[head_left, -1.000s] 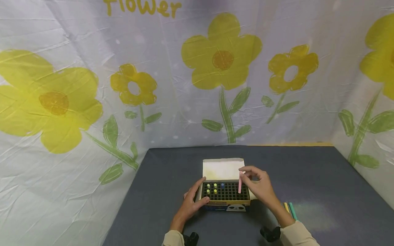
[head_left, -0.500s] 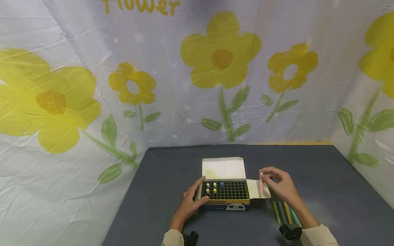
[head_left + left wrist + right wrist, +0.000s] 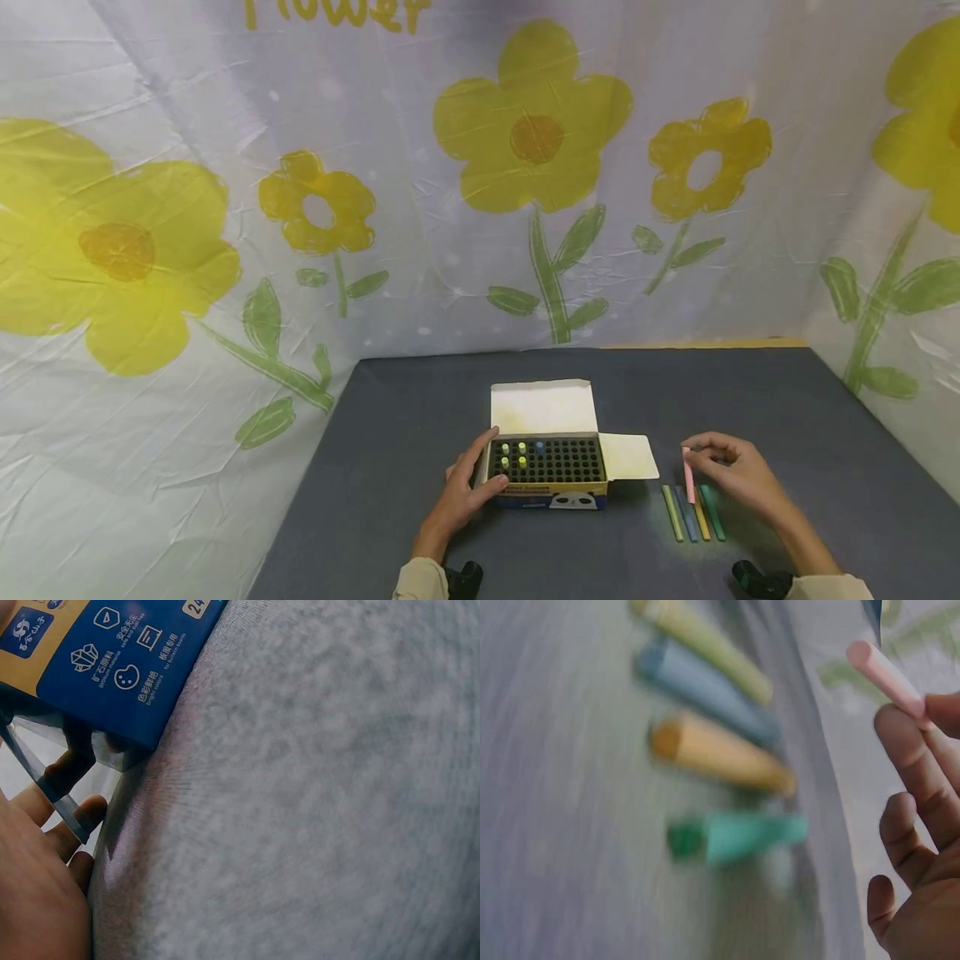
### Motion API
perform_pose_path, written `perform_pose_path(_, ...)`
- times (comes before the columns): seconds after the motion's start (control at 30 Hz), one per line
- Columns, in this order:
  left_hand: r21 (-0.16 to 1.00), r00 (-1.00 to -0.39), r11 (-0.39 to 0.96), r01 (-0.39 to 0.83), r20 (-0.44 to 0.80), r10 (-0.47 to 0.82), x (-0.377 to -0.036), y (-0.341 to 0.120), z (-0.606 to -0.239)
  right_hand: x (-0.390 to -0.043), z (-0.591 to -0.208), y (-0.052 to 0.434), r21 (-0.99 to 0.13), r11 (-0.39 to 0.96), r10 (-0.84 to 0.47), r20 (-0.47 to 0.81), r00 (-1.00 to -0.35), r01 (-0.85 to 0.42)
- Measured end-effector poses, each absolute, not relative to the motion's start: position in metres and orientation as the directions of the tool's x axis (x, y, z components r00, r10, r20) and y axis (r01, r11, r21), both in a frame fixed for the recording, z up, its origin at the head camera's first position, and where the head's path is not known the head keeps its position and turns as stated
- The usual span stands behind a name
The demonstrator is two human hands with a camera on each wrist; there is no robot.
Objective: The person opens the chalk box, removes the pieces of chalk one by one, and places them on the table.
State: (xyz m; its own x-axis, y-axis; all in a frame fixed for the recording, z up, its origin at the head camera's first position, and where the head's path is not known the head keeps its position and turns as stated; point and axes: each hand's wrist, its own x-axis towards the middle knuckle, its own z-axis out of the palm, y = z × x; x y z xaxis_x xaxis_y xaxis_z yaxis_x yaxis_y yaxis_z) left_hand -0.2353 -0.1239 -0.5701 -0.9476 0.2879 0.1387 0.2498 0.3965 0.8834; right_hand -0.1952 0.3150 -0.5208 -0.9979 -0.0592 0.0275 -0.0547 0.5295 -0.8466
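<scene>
In the head view my left hand grips the left side of an open chalk box, thumb at the front corner and fingers along the side. Its blue and yellow printed wall fills the upper left of the left wrist view. A black grid inside the box holds several yellowish chalk sticks and a blue chalk stick. Off to the right, my right hand pinches a pink chalk stick by its upper end, tilted, above the row of chalk on the table.
Below the pink stick lie a yellow-green chalk, a blue chalk, an orange chalk and a green chalk, side by side. The box's white lid stands up behind it; a side flap sticks out right.
My right hand has carried the pink chalk stick from over the box's grid rightward, past the flap, to above the chalk row. My left hand keeps its hold on the box.
</scene>
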Motion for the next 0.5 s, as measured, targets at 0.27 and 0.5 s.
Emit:
perform_pose_path(0.27, 0.883, -0.938, 0.379, 0.278, 0.165, 0.304, -0.234, -0.125, -0.568, -0.185, -0.527, 0.350, -0.808, 0.585, -0.063, -0.134, -0.989, 0.072)
perform_pose_path(0.5, 0.881, -0.942, 0.385, 0.275, 0.166, 0.293, -0.233, -0.124, -0.569, -0.181, -0.530, 0.359, -0.773, 0.623, -0.068, -0.211, -0.975, 0.124)
